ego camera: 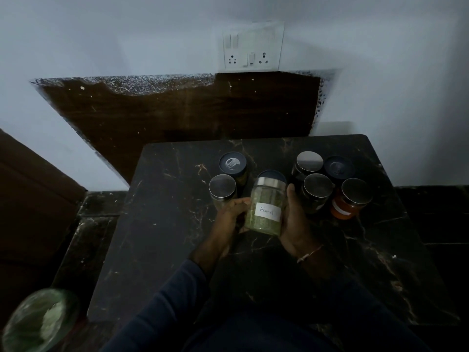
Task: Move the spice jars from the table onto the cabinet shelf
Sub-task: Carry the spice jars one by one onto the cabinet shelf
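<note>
Hands: my left hand (232, 212) and right hand (295, 219) are clamped on opposite sides of the clear, round, steel-lidded glass fennel jar (266, 209), fingers curled against the glass.
Jar position: between my hands over the middle of the dark, gold-veined marble desk (152, 250), tilted with its lid leaning away from me. I cannot tell whether its base touches the top.
Neighbours: a steel-lidded clear jar (222, 186) stands just beside my left hand. A cluster of four jars, including an orange-filled jar (352, 196), stands close to my right hand. All are upright on the desk.
Handling: it is glass, so it is rigid, smooth and breakable. The contents look like dry seed, so I judge it fairly light.
Where to hold: around the body at the white paper label, which should give some grip. I would not hold it by the lid, which may not be tight.
Risk: with jars close on both sides, I should lift straight up before swinging away.
Shelf: the cabinet shelf is not in view.
Progress: I judge it early, as most jars are on the desk.
</note>
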{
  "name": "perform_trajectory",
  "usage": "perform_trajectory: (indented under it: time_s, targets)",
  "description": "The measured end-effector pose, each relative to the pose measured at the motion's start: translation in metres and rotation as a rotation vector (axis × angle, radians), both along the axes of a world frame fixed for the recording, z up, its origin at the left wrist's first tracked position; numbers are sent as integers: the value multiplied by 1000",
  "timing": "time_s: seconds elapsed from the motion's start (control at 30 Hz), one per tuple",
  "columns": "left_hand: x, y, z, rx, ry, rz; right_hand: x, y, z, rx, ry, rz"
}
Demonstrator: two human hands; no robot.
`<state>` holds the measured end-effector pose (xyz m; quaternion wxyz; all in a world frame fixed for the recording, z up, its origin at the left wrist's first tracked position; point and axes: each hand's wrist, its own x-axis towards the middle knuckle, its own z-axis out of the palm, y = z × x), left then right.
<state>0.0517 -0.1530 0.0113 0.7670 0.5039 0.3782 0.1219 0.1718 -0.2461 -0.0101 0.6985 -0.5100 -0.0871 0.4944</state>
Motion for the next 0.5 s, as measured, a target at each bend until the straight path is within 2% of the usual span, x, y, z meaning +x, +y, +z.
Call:
perform_trajectory:
  time_s: [0.23, 0.37, 0.5]
  targets:
    - [-18, 18, 4, 34, -14, 67, -13, 24, 16, 7, 8, 39]
    - [-30, 43, 32, 152, -133, 73, -20, 50, 48, 62, -109, 86]
    - [-41, 87, 106, 412, -237, 53, -20, 92, 120, 158, -359, 87]
